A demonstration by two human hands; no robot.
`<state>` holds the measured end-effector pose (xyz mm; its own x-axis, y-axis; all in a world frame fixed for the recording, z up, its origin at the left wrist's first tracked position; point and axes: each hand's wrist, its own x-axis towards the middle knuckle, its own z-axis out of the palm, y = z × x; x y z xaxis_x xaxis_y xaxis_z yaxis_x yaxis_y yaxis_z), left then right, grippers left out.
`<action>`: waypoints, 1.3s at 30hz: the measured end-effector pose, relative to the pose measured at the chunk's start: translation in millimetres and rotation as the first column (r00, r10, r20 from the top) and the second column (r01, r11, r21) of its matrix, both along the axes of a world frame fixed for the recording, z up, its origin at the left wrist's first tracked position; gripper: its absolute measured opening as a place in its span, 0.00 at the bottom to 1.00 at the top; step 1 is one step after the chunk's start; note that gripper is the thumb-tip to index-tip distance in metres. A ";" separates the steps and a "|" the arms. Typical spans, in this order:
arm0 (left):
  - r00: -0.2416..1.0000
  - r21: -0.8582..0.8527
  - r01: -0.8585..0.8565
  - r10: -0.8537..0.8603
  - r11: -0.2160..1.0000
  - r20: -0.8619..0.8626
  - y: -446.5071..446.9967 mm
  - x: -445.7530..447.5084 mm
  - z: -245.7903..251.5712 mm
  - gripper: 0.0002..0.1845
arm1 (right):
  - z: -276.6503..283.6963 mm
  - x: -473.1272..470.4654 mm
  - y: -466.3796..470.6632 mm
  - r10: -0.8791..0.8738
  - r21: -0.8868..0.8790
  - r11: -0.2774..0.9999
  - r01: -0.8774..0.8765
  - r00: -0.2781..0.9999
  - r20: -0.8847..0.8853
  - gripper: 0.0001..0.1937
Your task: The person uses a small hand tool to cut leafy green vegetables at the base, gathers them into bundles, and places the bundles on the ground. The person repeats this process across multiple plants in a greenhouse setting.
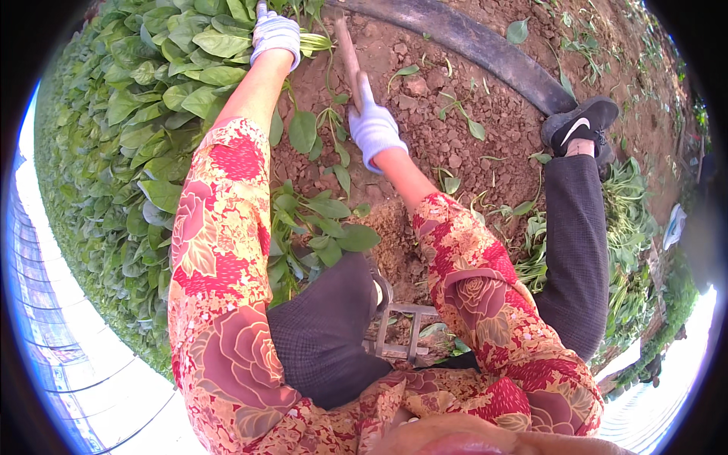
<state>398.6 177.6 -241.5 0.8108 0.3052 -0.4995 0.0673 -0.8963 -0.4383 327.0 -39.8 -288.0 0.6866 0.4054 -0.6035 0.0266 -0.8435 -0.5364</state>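
Observation:
My left hand (pixel 277 37), in a pale striped knit glove, is at the top of the view by the edge of the leafy crop. It is closed around a bunch of spinach-like greens, whose pale green stems (pixel 314 43) stick out on its right side. In a similar glove, my right hand (pixel 375 128) grips a wooden tool handle (pixel 347 51), thumb laid along the wood. The handle slants up to the picture's top rim, where the tool's working end cannot be made out.
Dense spinach-like plants (pixel 131 142) fill the left side. A black flat hose or strip (pixel 483 54) curves over loose soil (pixel 421 136) to my shoe (pixel 580 125). Cut greens (pixel 625 216) lie beyond my outstretched leg. A low stool frame (pixel 412 333) is beneath me.

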 end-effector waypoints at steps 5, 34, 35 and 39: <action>1.000 0.022 -0.003 0.003 1.000 -0.001 10.8 -11.1 -5.4 0.14 | -12.7 -47.2 -41.6 -0.021 -0.036 0.999 0.017 0.994 -0.104 0.42; 0.961 0.263 0.216 -0.253 0.940 0.112 25.2 -79.3 -39.3 0.28 | -12.1 -15.8 29.2 -0.273 0.082 0.960 0.268 0.961 0.055 0.41; 0.940 0.291 0.248 -0.303 0.924 0.159 27.3 -83.4 -44.3 0.28 | -3.2 -5.4 37.7 -0.257 0.064 0.964 0.258 0.966 -0.017 0.40; 0.915 0.384 0.312 -0.383 0.869 0.124 40.1 -65.2 -63.5 0.30 | -18.3 26.8 58.5 -0.032 0.167 0.986 0.027 0.999 0.026 0.39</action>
<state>333.4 217.7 -305.0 0.9646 0.1109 -0.2393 -0.1060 -0.6676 -0.7369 353.8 18.7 -306.3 0.7156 0.4779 -0.5094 0.0203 -0.7431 -0.6688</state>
